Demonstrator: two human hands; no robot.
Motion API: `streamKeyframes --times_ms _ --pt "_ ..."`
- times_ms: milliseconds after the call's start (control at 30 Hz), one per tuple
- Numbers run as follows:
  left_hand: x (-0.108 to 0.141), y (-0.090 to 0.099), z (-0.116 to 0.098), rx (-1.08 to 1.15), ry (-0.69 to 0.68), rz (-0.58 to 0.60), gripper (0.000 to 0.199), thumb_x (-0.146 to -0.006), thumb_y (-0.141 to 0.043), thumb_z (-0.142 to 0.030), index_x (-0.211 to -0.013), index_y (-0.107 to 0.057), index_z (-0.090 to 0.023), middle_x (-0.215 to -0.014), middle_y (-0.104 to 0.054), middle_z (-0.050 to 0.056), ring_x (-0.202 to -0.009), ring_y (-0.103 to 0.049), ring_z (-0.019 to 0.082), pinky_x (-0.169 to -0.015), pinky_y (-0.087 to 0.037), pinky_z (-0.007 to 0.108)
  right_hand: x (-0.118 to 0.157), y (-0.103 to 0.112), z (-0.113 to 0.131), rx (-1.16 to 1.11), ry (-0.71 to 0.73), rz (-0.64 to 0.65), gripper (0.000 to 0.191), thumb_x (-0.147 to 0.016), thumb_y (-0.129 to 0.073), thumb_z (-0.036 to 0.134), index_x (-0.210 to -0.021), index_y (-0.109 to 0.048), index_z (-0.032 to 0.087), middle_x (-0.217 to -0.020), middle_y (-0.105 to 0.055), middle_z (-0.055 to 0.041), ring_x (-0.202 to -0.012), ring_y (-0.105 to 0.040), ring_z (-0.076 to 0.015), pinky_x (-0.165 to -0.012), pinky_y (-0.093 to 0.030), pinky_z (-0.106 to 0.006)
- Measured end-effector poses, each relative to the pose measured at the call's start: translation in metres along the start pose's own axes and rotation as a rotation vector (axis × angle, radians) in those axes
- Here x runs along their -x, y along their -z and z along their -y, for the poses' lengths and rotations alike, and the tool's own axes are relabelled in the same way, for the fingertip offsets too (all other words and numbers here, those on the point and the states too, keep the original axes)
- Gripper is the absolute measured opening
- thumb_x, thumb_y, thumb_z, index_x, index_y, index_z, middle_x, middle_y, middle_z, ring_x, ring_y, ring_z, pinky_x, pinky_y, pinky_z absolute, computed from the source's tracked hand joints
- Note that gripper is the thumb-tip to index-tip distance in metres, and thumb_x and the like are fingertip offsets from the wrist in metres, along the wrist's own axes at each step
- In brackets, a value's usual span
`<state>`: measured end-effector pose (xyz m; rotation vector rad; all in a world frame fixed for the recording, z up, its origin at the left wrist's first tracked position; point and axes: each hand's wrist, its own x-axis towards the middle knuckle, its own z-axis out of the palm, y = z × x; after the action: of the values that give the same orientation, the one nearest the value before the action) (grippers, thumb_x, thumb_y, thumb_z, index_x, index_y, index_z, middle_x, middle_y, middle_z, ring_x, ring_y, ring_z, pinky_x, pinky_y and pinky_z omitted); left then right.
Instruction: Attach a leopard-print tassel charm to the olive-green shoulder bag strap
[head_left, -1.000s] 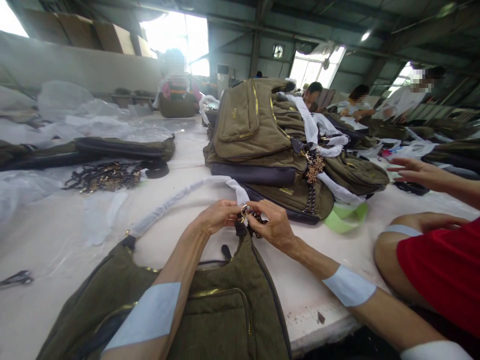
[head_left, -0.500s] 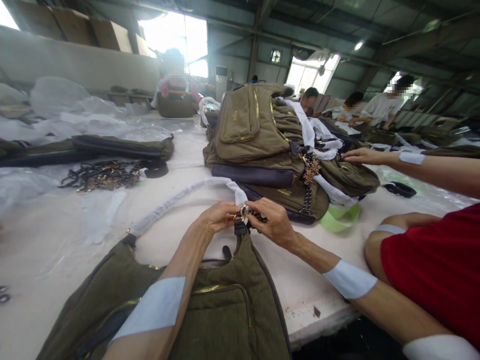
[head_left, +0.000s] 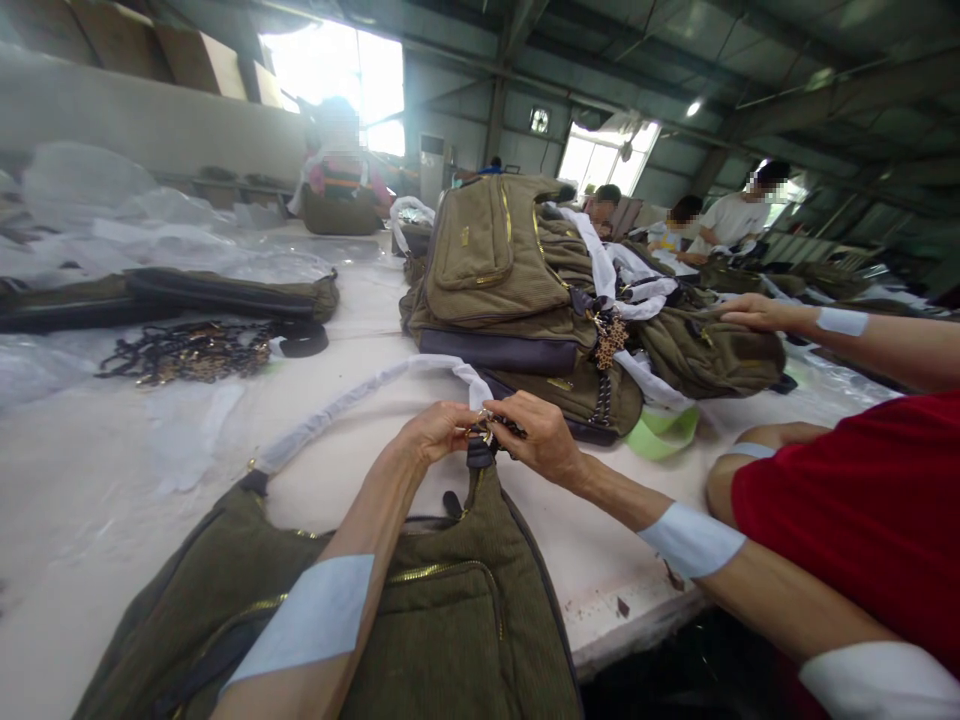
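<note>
The left hand point(head_left: 435, 433) and right hand point(head_left: 541, 437) are closed in a tight pinch on a small gold-toned clasp point(head_left: 486, 426), just above the dark strap tab point(head_left: 478, 453) of an olive corduroy bag point(head_left: 450, 625) lying on the counter point(head_left: 97, 540). The clasp looks hard and possibly slippery, so fingertips suit it best, while the soft, floppy bag seems easiest to steady by its strap. Farther off, a co-worker's hand point(head_left: 757, 313) reaches over a heap of olive bags point(head_left: 510, 300), and a tangle of dark chains point(head_left: 184, 352) lies across the counter.
</note>
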<state>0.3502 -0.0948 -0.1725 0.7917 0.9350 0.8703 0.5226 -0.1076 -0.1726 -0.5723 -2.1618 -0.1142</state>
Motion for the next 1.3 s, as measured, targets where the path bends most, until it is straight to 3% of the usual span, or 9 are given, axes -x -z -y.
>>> streamKeyframes --times_ms 333,900,967,1067,1200,1300 --pt "-0.001 -0.001 0.003 0.072 0.002 -0.039 0.01 -0.057 -0.071 -0.001 -0.059 -0.063 -0.008 -0.056 -0.061 0.002 -0.052 -0.055 0.009 -0.052 -0.046 0.02 0.001 0.003 0.005 0.01 -0.018 0.032 0.021 -0.086 -0.053 0.016 -0.106 -0.061 0.014 -0.082 -0.068 -0.0083 -0.074 -0.058 -0.0175 -0.071 -0.049 -0.031" --pt "-0.006 -0.002 0.006 0.135 0.015 0.042 0.008 -0.065 -0.068 -0.003 -0.061 -0.063 -0.009 -0.057 -0.062 0.003 -0.05 -0.054 0.009 -0.05 -0.045 0.02 0.024 -0.007 0.012 -0.096 -0.134 -0.1 0.026 -0.085 -0.055 0.017 -0.11 -0.062 0.018 -0.091 -0.068 -0.0075 -0.08 -0.061 -0.0171 -0.075 -0.049 -0.031" --pt "-0.006 0.0 0.006 0.113 -0.001 0.037 0.008 -0.064 -0.07 -0.005 -0.063 -0.064 -0.009 -0.058 -0.062 0.004 -0.051 -0.055 0.01 -0.051 -0.046 0.021 0.028 -0.008 0.018 -0.121 -0.216 -0.087 0.026 -0.084 -0.056 0.018 -0.109 -0.064 0.016 -0.085 -0.068 -0.0071 -0.076 -0.06 -0.0166 -0.071 -0.048 -0.03" --pt "-0.004 0.003 0.003 0.071 -0.04 0.039 0.013 -0.06 -0.075 -0.009 -0.068 -0.065 -0.008 -0.062 -0.063 0.004 -0.053 -0.057 0.011 -0.054 -0.046 0.021 0.026 -0.002 0.023 -0.215 -0.462 -0.01 0.029 -0.079 -0.06 0.02 -0.106 -0.066 0.014 -0.077 -0.066 -0.0044 -0.07 -0.058 -0.0149 -0.068 -0.046 -0.028" --pt "0.002 0.003 -0.002 0.003 -0.111 0.077 0.024 -0.059 -0.08 -0.019 -0.076 -0.065 -0.011 -0.064 -0.063 0.001 -0.054 -0.056 0.01 -0.055 -0.044 0.022 0.015 0.013 0.017 -0.646 -0.805 0.186 0.032 -0.074 -0.065 0.03 -0.101 -0.069 0.012 -0.079 -0.067 -0.0034 -0.067 -0.058 -0.0133 -0.063 -0.044 -0.025" --pt "0.005 0.002 -0.003 -0.085 -0.178 0.09 0.03 -0.059 -0.08 -0.027 -0.083 -0.065 -0.014 -0.068 -0.062 0.0 -0.057 -0.055 0.01 -0.056 -0.043 0.022 0.007 0.023 0.005 -0.949 -0.931 0.282 0.038 -0.069 -0.071 0.035 -0.099 -0.069 0.012 -0.08 -0.068 -0.0036 -0.067 -0.058 -0.0118 -0.06 -0.042 -0.022"
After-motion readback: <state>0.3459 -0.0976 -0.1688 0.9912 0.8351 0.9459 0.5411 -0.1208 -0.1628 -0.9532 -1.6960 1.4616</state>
